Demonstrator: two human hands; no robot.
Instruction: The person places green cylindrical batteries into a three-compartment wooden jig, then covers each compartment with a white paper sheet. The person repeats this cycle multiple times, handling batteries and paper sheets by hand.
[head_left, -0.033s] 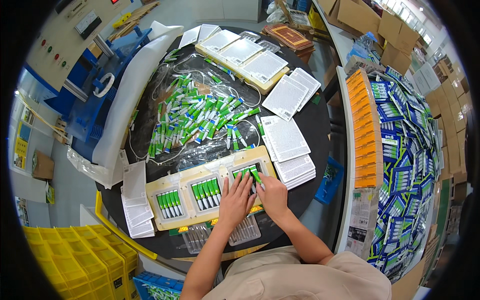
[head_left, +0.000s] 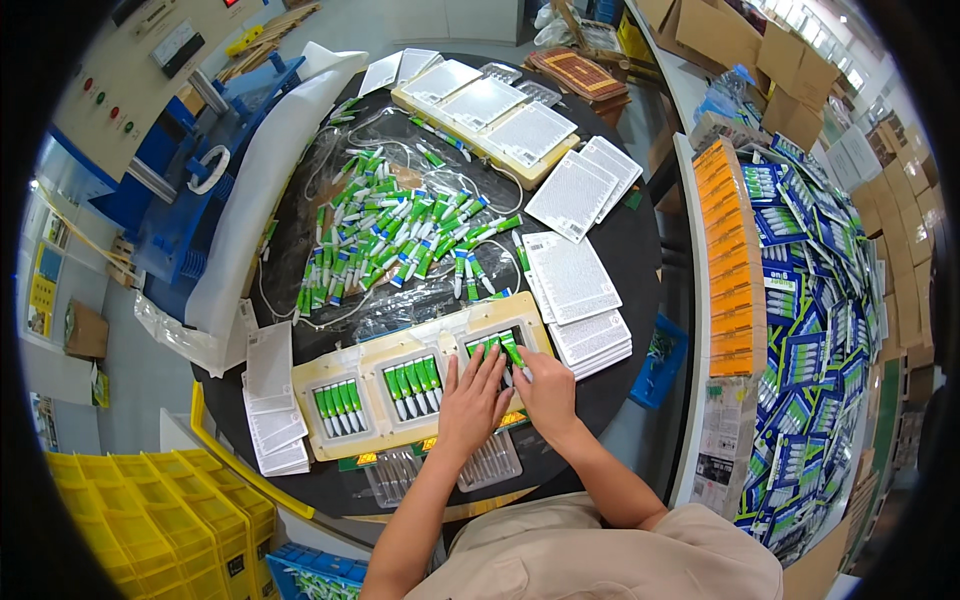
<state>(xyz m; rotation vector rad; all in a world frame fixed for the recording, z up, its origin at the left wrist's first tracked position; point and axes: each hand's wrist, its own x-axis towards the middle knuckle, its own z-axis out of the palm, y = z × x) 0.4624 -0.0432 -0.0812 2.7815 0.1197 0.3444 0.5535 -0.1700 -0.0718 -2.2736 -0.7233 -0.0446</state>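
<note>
A cream tray (head_left: 345, 366) with three clear blister compartments lies at the table's near edge. Green-and-white glue tubes (head_left: 340, 408) stand side by side in the left compartment, with more glue tubes (head_left: 412, 386) in the middle one. Over the right compartment, my left hand (head_left: 474, 400) rests on the tubes, its fingers stretched out and partly hiding them. Beside it my right hand (head_left: 546, 392) is closed, thumb and fingers pinching a glue tube (head_left: 511, 349) at that compartment's right side. Beyond the tray spreads a loose pile of glue tubes (head_left: 385, 225).
White printed cards (head_left: 572, 277) are stacked right of the tray, and more cards (head_left: 272, 370) to its left. A second cream tray (head_left: 548, 165) under cards sits at the far side. Empty clear blisters (head_left: 490, 462) lie nearest me. A blue press (head_left: 185, 215) stands left; finished packs (head_left: 800, 360) heap right.
</note>
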